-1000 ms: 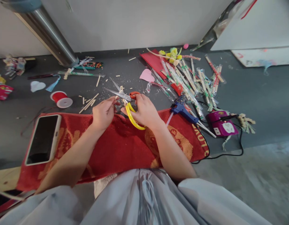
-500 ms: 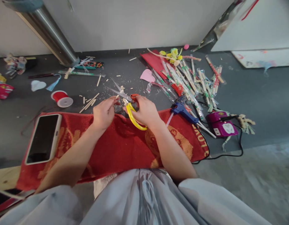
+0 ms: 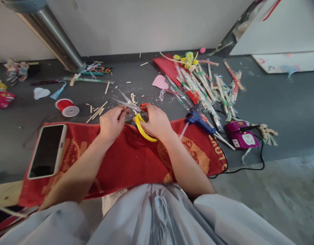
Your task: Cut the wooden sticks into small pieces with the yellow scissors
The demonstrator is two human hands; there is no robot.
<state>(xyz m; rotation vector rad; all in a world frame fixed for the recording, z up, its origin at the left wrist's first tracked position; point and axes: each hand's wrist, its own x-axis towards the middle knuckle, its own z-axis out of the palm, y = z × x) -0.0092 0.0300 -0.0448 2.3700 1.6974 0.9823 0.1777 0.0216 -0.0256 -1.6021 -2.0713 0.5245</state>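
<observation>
scissors (image 3: 144, 131) in right hand (image 3: 156, 121)

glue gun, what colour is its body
The glue gun is dark blue, seen best in the head view.

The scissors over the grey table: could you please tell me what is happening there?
The right hand holds the scissors, their blades spread. The left hand is beside the blades, fingertips pinched; anything between them is too small to tell. Short pale sticks lie on the table, and a blue glue gun lies at the red towel's edge.
</observation>
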